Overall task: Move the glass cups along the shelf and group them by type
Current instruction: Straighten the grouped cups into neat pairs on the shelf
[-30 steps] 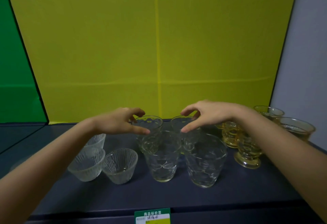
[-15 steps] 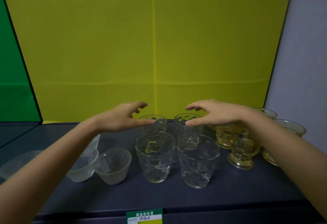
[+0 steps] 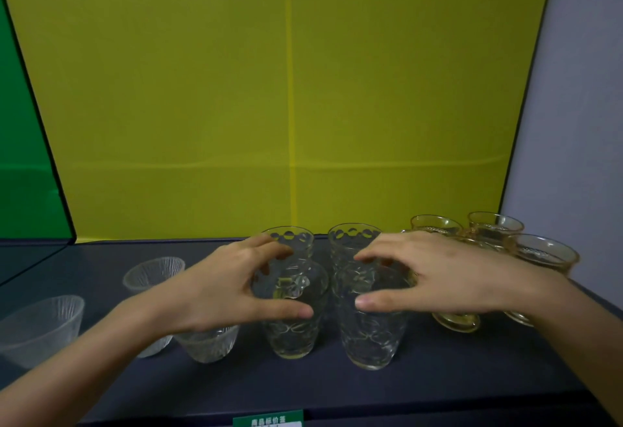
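Note:
Four clear tall tumblers stand in a square at the middle of the dark shelf [image 3: 337, 389]. My left hand [image 3: 222, 291] curls round the top of the front left tumbler [image 3: 293, 335], thumb in front and fingers behind its rim. In the same way my right hand [image 3: 448, 275] grips the front right tumbler [image 3: 371, 342]. Behind them stand the back left tumbler [image 3: 296, 241] and the back right tumbler [image 3: 350, 241], both untouched. Clear ribbed bowls [image 3: 151, 273] sit to the left, one of them [image 3: 209, 345] partly under my left wrist. Amber footed cups [image 3: 495, 227] cluster on the right, partly hidden by my right arm.
A yellow panel backs the shelf, with a green panel at the left and a grey wall at the right. Another ribbed bowl [image 3: 40, 325] stands near the left edge. A green price tag [image 3: 268, 420] hangs on the shelf's front lip.
Both hands left the rims of the two back tumblers, drew toward me and lowered onto the two front tumblers. The view shifted slightly right.

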`<state>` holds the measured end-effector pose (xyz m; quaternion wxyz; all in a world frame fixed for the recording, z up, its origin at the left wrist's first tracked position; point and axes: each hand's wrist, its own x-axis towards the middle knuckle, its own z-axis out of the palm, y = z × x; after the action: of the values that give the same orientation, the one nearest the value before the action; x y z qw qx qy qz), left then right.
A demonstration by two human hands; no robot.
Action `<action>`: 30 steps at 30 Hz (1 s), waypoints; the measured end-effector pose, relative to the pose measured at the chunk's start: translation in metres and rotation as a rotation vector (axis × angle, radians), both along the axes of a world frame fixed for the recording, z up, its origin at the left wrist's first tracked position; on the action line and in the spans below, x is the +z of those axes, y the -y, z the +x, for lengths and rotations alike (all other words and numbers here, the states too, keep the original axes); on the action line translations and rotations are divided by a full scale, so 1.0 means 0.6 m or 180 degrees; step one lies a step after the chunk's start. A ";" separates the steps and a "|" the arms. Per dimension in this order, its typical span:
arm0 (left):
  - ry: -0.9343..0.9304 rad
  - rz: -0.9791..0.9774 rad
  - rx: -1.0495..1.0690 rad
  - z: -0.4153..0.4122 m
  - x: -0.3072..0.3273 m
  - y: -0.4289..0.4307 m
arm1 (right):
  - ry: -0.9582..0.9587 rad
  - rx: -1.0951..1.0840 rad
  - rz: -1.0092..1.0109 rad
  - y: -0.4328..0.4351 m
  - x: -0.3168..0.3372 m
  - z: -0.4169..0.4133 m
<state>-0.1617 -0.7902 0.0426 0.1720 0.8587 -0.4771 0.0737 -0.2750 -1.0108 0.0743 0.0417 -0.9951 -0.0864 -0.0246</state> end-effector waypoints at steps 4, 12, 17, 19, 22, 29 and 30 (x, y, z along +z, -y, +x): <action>0.0015 0.0023 0.0094 -0.006 -0.001 0.006 | -0.0017 -0.0014 -0.0091 -0.001 -0.007 0.001; -0.0066 -0.0304 0.0281 -0.022 -0.005 0.010 | 0.0016 -0.0085 -0.0180 -0.007 -0.015 0.001; -0.0016 -0.0757 0.0323 -0.032 0.017 -0.004 | 0.0136 -0.0030 -0.0017 -0.001 -0.011 -0.005; -0.0005 -0.0974 0.0293 -0.033 0.041 -0.009 | 0.0242 -0.0066 -0.0045 0.002 0.003 -0.010; 0.0021 -0.1284 0.0298 -0.033 0.079 -0.011 | 0.0455 -0.0118 -0.0001 0.007 0.036 -0.013; 0.0380 -0.1510 0.0514 0.007 0.107 0.020 | 0.1210 -0.0196 0.0488 0.015 0.095 0.019; 0.0387 -0.1474 0.0543 0.015 0.103 0.026 | 0.1291 -0.0233 0.0526 0.015 0.097 0.027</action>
<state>-0.1528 -0.8055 0.1045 0.3283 0.8275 -0.3828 0.2468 -0.2590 -1.0201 0.1326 0.1039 -0.9654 -0.0546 -0.2328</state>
